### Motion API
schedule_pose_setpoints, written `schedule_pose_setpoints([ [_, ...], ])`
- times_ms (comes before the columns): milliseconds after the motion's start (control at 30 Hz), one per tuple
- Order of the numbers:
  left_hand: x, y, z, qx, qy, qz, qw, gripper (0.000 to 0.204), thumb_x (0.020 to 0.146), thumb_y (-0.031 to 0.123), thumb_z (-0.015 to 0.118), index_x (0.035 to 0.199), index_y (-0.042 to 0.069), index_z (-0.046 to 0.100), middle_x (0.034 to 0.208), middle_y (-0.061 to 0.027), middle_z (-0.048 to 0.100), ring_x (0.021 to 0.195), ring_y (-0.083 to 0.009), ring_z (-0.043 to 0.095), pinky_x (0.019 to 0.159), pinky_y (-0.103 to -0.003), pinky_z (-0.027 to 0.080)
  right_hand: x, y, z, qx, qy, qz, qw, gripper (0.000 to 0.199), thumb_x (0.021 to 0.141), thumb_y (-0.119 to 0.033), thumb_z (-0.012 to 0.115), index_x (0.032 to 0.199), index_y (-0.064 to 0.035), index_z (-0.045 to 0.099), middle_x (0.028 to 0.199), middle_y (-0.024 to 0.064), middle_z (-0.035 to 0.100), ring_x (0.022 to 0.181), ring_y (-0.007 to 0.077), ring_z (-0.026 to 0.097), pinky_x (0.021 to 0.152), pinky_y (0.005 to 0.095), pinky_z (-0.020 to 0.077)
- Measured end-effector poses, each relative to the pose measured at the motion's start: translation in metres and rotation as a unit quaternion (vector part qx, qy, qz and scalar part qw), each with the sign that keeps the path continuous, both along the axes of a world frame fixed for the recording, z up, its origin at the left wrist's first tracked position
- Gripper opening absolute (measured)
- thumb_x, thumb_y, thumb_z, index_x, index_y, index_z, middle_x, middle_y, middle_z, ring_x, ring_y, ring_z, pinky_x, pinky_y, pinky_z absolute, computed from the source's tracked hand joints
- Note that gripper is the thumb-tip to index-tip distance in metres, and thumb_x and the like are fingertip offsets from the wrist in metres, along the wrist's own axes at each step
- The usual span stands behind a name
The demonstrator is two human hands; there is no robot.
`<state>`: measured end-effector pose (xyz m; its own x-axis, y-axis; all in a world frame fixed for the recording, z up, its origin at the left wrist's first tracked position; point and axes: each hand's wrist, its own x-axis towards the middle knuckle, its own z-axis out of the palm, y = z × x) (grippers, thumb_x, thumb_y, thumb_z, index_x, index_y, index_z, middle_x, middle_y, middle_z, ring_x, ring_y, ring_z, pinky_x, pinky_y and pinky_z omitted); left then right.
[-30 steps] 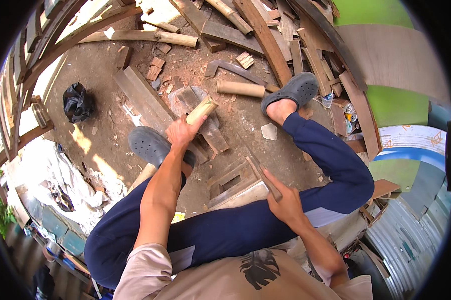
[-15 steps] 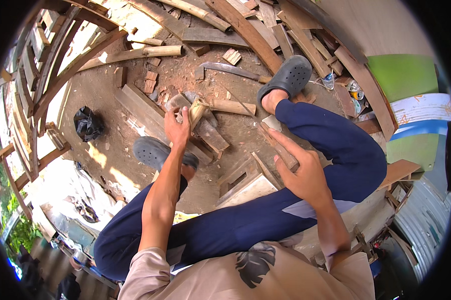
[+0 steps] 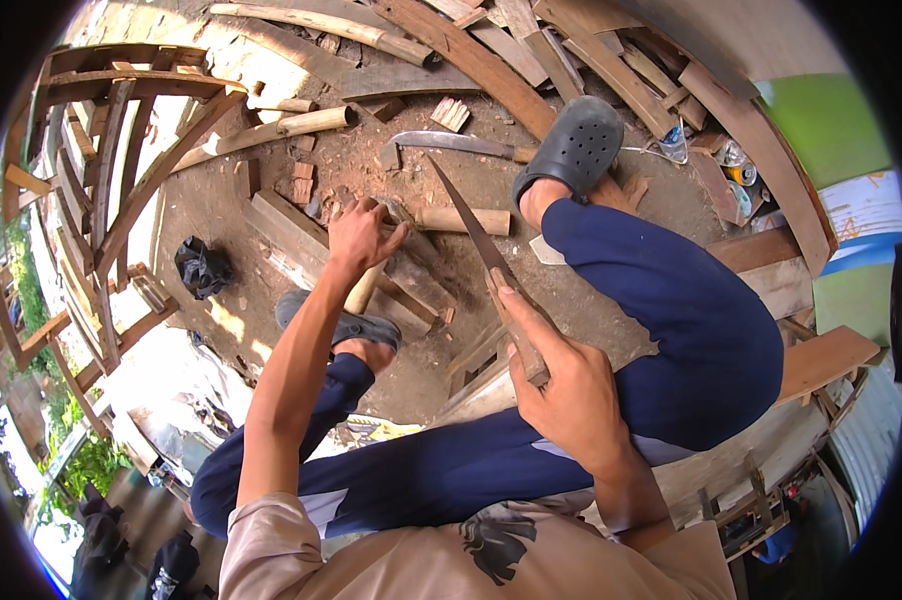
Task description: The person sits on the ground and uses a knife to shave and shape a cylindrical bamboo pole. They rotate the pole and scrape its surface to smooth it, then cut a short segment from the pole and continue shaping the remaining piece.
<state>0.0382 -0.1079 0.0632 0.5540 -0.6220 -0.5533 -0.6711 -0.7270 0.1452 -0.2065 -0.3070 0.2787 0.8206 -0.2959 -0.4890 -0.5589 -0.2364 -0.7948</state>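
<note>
My right hand point(image 3: 563, 385) is closed around the wooden handle of a handsaw point(image 3: 481, 237). Its long, tapering blade points away to the upper left, clear of the wood. A short bamboo piece point(image 3: 365, 290) slants beneath my left hand point(image 3: 363, 236), above my left shoe; the palm hides its upper end. The left thumb is spread away from the bent fingers, and I see nothing gripped between them. Just beyond, a hammer-like tool with a round, pale handle point(image 3: 466, 220) rests beside a wooden block point(image 3: 419, 280); its head is partly hidden by my hand.
A large curved knife point(image 3: 456, 142) lies on the dirt near my right shoe point(image 3: 583, 145). Planks point(image 3: 491, 70) and bamboo poles point(image 3: 271, 135) are strewn at the far side. A curved wooden frame point(image 3: 151, 180) stands at left, with a black plastic bag point(image 3: 203, 267) nearby.
The bamboo piece has come nearer to me, and my left hand has moved over it with the thumb spread. My right hand has drawn back slightly left, swinging the saw blade more upright.
</note>
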Motion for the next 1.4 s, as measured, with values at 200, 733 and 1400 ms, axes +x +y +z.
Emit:
schedule_pose_setpoints([
  [200,-0.026,-0.027,-0.004,0.129,-0.065,-0.003,0.99,0.048,0.097,0.048,0.06,0.115,0.007,0.077,0.128,-0.0148,0.066,0.125,-0.0321,0.057,0.108,-0.05,0.034,-0.001,-0.007,0.004,0.027,-0.035,-0.02,0.999,0.057,0.089,0.004,0.065,0.145,-0.0045,0.055,0.129,0.0252,0.067,0.115,0.0425,0.066,0.092,0.0427,0.0556],
  [733,0.016,-0.045,-0.029,0.192,0.055,0.171,0.965,0.039,0.09,0.028,0.064,0.116,0.001,0.072,0.125,-0.0205,0.071,0.121,-0.0335,0.067,0.099,-0.046,0.049,-0.014,-0.008,-0.002,0.001,-0.099,-0.051,0.994,0.058,0.089,-0.001,0.066,0.145,-0.0048,0.054,0.124,0.0238,0.069,0.109,0.0419,0.068,0.089,0.0443,0.056],
  [1400,-0.055,0.032,-0.047,-0.081,-0.009,0.286,0.955,0.059,0.08,0.031,0.076,0.125,0.0,0.052,0.115,-0.0271,0.065,0.108,-0.0441,0.064,0.095,-0.051,0.051,-0.003,0.005,0.033,-0.012,-0.155,-0.012,0.988,0.054,0.091,-0.006,0.067,0.144,-0.0052,0.057,0.106,0.0283,0.071,0.086,0.0436,0.072,0.075,0.0468,0.0537],
])
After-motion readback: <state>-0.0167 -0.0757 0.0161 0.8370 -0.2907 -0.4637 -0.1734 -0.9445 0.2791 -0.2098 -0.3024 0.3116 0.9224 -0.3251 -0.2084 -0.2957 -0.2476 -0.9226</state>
